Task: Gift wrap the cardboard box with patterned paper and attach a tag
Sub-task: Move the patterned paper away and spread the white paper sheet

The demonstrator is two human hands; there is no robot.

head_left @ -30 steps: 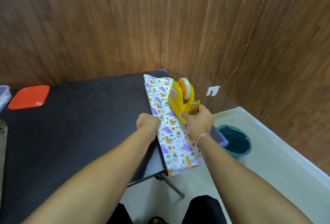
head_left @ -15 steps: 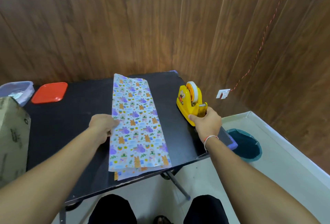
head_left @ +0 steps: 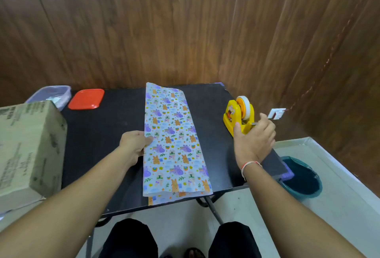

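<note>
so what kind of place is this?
Likely a plain indoor room set up as a craft spot: wood-panelled wall, small black folding table, tiled floor with a teal bin beside it.

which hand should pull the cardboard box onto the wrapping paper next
Left, probably. The cardboard box sits on the left hand's side; the right hand is across the table at the tape dispenser.

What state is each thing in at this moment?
Patterned paper: folded flat on table, near end overhanging.
Cardboard box: closed, unwrapped.
Tape dispenser: upright, roll loaded.
Left hand: pinching paper's left edge.
Right hand: gripping the dispenser's base.
Clear container: lid off.
Red lid: lying flat.
</note>
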